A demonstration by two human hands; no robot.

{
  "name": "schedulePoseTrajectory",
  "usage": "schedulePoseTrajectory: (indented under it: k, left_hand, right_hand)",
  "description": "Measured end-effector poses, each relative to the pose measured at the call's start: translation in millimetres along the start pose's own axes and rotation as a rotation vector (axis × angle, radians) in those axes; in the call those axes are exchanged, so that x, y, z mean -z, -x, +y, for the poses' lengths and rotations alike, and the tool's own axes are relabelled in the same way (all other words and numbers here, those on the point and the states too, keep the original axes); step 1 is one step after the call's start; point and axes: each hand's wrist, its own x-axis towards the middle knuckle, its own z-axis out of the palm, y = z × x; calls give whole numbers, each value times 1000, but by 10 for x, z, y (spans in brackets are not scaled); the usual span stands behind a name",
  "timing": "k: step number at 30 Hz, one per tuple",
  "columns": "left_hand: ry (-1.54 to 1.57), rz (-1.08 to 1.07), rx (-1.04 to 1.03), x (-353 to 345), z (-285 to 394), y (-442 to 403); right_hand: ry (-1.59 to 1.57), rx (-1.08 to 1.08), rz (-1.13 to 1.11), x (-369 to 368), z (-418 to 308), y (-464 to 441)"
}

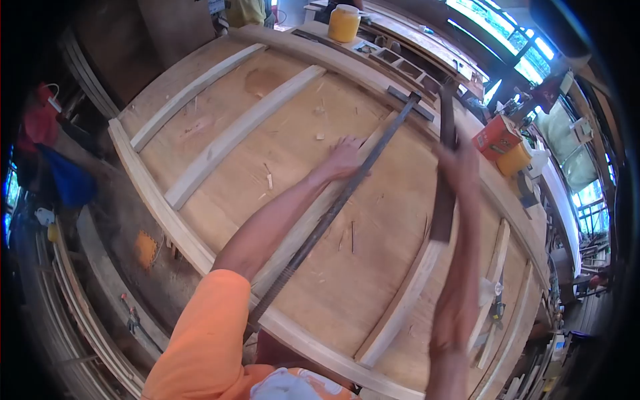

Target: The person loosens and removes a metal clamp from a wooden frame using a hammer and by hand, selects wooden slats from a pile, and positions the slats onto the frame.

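Note:
A long bar clamp [340, 200] spans a wooden frame [160, 190] with a plywood panel [320, 120], its dark jaw at the far rail. My left hand [343, 159] lies on the slat just left of the clamp bar, fingers stretched out. On the other side of the clamp, my right hand [460, 163], blurred by motion, is wrapped round a long, dark, flat piece [443, 210]. That piece is raised over the frame near a pale slat [403, 303]. How the fingers close on it is partly smeared.
Beyond the far rail stand a yellow jar [344, 24], a wooden tray with compartments [400, 63], a red tin [497, 137] and a yellow container [515, 160]. Wood chips are scattered on the panel. Long boards [100, 273] lie at left.

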Motion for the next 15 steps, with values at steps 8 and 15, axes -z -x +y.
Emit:
schedulePoseTrajectory:
  k: [8, 15]
  left_hand:
    - [104, 11, 106, -6, 49, 0]
    - [138, 108, 91, -38, -80, -22]
  right_hand:
    - [257, 139, -222, -32, -370, -1576]
    - [531, 335, -236, -410, 29, -1608]
